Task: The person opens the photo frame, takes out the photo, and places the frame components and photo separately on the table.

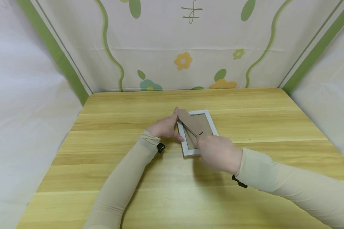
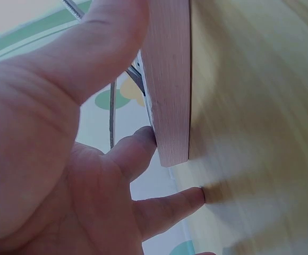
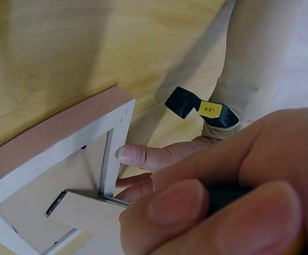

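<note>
Picture frame (image 1: 212, 122) lies face down on the table (image 1: 278, 133), back board (image 1: 205, 122) upward, brown stand (image 1: 189, 120) slanting across it. My left hand (image 1: 164, 128) braces the left edge: fingers spread and loosely straight, thumb against the side, no clench. My right hand (image 1: 218, 153) is curled tight round a dark tool handle (image 3: 225, 195), over the near right part of the frame. Can't see the tip, so can't tell what it touches. My read: I'm working on the back fittings, likely the stand or the small black tabs (image 3: 83, 147) at the board's edge; board's in place. Next move calls for a firm left brace, tip seated on the fitting, light pressure; a slip could gouge the board.
</note>
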{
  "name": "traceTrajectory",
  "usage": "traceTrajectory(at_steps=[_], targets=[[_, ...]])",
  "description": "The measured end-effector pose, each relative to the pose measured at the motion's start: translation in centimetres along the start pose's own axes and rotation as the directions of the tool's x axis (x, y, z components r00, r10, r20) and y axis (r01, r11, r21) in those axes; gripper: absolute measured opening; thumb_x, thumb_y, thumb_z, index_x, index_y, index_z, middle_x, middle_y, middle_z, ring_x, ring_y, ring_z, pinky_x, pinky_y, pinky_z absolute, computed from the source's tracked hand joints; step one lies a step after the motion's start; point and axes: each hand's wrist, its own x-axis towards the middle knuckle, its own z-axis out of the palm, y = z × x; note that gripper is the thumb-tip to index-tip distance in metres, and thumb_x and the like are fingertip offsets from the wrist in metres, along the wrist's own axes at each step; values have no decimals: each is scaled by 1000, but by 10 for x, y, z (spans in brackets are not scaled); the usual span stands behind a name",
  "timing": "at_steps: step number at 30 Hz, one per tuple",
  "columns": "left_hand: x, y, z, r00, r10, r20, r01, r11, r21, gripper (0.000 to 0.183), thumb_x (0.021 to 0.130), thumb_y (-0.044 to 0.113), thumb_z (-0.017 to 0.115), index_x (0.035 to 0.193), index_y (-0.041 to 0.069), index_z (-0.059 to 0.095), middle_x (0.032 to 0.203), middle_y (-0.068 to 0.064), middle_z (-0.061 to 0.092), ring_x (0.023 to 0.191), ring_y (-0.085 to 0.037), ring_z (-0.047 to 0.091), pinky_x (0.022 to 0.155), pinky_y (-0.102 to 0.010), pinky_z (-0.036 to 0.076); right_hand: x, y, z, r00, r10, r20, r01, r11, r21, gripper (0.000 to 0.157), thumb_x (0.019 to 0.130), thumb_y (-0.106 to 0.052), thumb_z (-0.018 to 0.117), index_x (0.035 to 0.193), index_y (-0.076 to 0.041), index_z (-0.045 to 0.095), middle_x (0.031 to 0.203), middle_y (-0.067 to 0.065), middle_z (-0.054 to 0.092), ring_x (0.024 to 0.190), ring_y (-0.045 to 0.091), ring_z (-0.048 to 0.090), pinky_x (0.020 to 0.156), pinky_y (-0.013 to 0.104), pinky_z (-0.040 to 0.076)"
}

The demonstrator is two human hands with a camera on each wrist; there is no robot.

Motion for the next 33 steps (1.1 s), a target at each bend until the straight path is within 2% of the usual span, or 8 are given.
traceTrajectory(at_steps=[5, 10, 16, 20, 23, 30, 33], targets=[[0, -1, 0, 1000, -1, -1, 1, 1000, 3, 140, 73, 42, 86, 154, 14, -24, 157, -18, 30, 103, -24, 64, 102, -41, 44, 2, -2, -3, 1000, -7, 11, 7, 1000, -12, 13, 81, -7, 70, 84, -2, 58, 65, 1, 48, 51, 13, 46, 38, 26, 40], [1, -2, 1, 1000, 3, 0, -3, 1000, 4, 140, 74, 42, 86, 154, 14, -24, 158, -18, 29, 93, -20, 64, 105, -46, 41, 7, -2, -12, 999, -33, 42, 36, 996, -87, 20, 80, -13, 75, 79, -4, 58, 63, 1, 49, 51, 13, 47, 40, 28, 43], [2, -2, 1, 1000, 4, -3, -4, 1000, 3, 141, 72, 43, 87, 154, 14, -24, 157, -19, 30, 92, -22, 64, 107, -51, 38, 13, -3, -21, 995, -37, 91, 43, 997, -69, 25, 81, -7, 70, 64, -12, 52, 55, -2, 46, 47, 11, 39, 38, 24, 35], [1, -1, 0, 1000, -2, -3, 2, 1000, 3, 141, 72, 43, 87, 155, 13, -23, 154, -20, 35, 90, -21, 65, 107, -51, 37, 14, -5, -23, 994, -41, 100, 48, 996, -70, 28, 82, -6, 69, 61, -13, 51, 54, -3, 44, 46, 10, 37, 38, 24, 32], [0, 0, -1, 1000, -3, 3, 3, 1000, -7, 141, 72, 42, 87, 154, 14, -24, 155, -20, 33, 89, -22, 65, 104, -47, 41, 14, -6, -24, 994, -34, 108, 41, 997, -70, 27, 82, -4, 67, 61, -13, 52, 53, -3, 43, 46, 10, 36, 38, 24, 31], [0, 1, -1, 1000, -12, 2, 12, 1000, 2, 141, 72, 40, 87, 155, 15, -24, 159, -18, 26, 116, -29, 58, 110, -49, 34, 17, -9, -24, 990, -6, 144, 21, 994, -103, 25, 84, -5, 66, 64, -13, 54, 55, -2, 45, 47, 11, 35, 38, 26, 30], [1, 1, -1, 1000, -10, 3, 10, 1000, 2, 141, 72, 40, 87, 154, 15, -24, 159, -18, 25, 122, -32, 56, 110, -48, 34, 17, -11, -26, 988, 11, 154, 9, 992, -125, 25, 85, -6, 66, 65, -13, 53, 57, -1, 46, 47, 11, 35, 38, 26, 31]])
